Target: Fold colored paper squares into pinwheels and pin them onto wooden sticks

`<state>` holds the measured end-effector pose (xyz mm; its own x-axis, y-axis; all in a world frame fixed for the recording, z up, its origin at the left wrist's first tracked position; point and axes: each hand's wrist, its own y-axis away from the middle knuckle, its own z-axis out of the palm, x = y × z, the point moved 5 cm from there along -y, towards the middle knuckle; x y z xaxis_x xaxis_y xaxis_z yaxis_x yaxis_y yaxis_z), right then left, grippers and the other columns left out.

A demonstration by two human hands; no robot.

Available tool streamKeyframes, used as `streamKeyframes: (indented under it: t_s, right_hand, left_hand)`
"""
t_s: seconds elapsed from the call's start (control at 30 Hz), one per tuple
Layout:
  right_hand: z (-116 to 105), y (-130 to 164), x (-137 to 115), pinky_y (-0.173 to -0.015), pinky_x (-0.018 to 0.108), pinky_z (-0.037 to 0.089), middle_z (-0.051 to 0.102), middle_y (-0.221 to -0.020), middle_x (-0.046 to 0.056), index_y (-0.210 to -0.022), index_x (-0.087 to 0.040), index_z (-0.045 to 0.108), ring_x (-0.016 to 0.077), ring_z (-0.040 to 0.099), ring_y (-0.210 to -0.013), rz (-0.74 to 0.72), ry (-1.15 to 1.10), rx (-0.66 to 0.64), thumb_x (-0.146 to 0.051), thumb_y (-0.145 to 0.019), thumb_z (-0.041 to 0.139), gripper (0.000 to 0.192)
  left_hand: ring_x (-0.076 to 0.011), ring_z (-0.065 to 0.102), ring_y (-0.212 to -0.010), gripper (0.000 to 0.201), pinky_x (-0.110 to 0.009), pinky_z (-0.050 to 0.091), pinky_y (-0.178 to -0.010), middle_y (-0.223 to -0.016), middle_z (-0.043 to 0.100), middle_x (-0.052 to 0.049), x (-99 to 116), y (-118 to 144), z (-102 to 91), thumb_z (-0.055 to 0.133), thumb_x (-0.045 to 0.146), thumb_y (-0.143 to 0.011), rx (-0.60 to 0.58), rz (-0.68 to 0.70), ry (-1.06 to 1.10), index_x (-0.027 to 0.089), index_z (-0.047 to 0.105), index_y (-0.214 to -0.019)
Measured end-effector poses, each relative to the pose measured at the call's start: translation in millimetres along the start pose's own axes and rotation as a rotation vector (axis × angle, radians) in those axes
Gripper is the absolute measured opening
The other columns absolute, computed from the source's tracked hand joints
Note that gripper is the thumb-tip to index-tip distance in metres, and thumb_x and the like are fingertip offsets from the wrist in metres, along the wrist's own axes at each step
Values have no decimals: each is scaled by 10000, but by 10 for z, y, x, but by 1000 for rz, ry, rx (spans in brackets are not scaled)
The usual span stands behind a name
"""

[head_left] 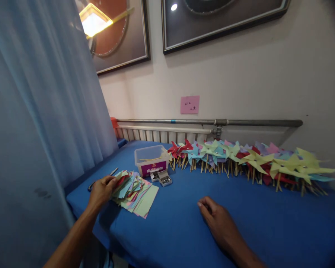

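Up close, the left hand's [100, 190] fingers curl over the near edge of the paper stack [134, 191], thumb on top, gripping the uppermost coloured sheets at the stack's left side. The right hand [215, 217] lies flat, palm down, on the blue cloth [268, 223], fingers together and slightly bent, holding nothing, well apart from the stack. Both forearms reach in from the bottom edge, the left one angled up from the lower left.

The stack sits on the left part of the table, fanned out loosely. Just behind it stands a clear tub [151, 160] with sticks inside, and beside that two small open boxes [162, 178] of metal pins. A dark tool [102, 179] lies left of the hand. A long row of finished pinwheels [254, 163] lines the back edge toward the right.

Behind the table run a radiator [162, 133] and a pipe [209, 122]. A pink note [190, 104] is stuck to the white wall under two framed pictures [212, 22]. A pale blue curtain [39, 93] hangs at left.
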<state>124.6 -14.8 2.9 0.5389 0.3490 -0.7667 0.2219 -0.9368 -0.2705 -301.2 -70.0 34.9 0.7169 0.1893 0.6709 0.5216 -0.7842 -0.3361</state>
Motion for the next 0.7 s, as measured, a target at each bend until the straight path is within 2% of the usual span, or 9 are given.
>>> streamKeyframes:
  t_s: [0.13, 0.2, 0.3, 0.33, 0.4, 0.43, 0.53, 0.57, 0.7]
  right_hand:
    - [8, 5, 14, -573, 304, 418, 610, -611, 3, -720, -259, 556, 208, 571, -579, 5, 0, -13, -479, -912, 427, 319]
    - [17, 8, 29, -580, 304, 419, 606, -615, 1, -725, -259, 557, 208, 572, -587, 8, 8, -16, -483, -914, 424, 322]
    - [27, 9, 52, -581, 301, 414, 594, -610, -4, -716, -257, 551, 204, 564, -585, 17, 20, -14, -483, -913, 424, 325]
    - [30, 8, 58, -583, 301, 413, 596, -613, -4, -716, -257, 551, 203, 564, -586, 20, 21, -14, -484, -912, 423, 325]
    - [34, 3, 65, -591, 303, 413, 603, -620, -2, -717, -257, 551, 205, 568, -593, 23, 18, -17, -484, -910, 422, 325]
    - [33, 0, 65, -595, 304, 413, 604, -621, -2, -716, -257, 549, 206, 569, -595, 23, 19, -18, -484, -910, 422, 324]
    - [28, -8, 54, -595, 306, 408, 608, -617, -1, -715, -257, 550, 206, 567, -590, 18, 22, -18, -480, -907, 428, 319]
    - [26, -9, 48, -591, 307, 405, 610, -615, 0, -716, -257, 554, 206, 566, -585, 17, 22, -21, -477, -907, 428, 317]
    - [16, 0, 25, -589, 301, 412, 626, -630, 5, -718, -256, 564, 207, 581, -601, 15, -8, -20, -471, -910, 435, 315]
  left_hand:
    - [-229, 672, -782, 360, -297, 478, -680, -845, 762, -40, 56, -28, -50, 485, 429, -829, 128, 1, -44, 196, 742, -922]
    - [-233, 670, -801, 305, -306, 472, -712, -869, 758, -58, 128, -24, -44, 476, 371, -845, 161, 79, -178, 208, 731, -882]
    - [-247, 663, -833, 261, -343, 452, -826, -860, 741, -94, 271, -9, -18, 472, 294, -867, 150, 297, -455, 207, 698, -771]
    - [-250, 662, -833, 266, -353, 444, -848, -867, 739, -103, 292, -8, -40, 465, 281, -878, 178, 324, -521, 202, 693, -767]
    - [-254, 665, -836, 274, -359, 440, -838, -919, 742, -113, 287, -16, -117, 446, 266, -898, 262, 294, -587, 194, 701, -827]
    - [-257, 667, -843, 269, -356, 440, -819, -938, 744, -110, 275, -22, -135, 446, 260, -897, 265, 280, -602, 196, 703, -853]
    - [-252, 676, -871, 225, -332, 444, -792, -914, 746, -78, 243, -27, -73, 471, 248, -873, 120, 310, -588, 216, 690, -830]
    - [-247, 679, -885, 221, -324, 450, -798, -930, 747, -73, 231, -22, -78, 469, 251, -874, 130, 293, -552, 221, 684, -834]
    - [-259, 674, -1021, 204, -353, 471, -904, -1071, 734, -97, 258, 29, -224, 460, 275, -878, 384, 202, -350, 208, 652, -861]
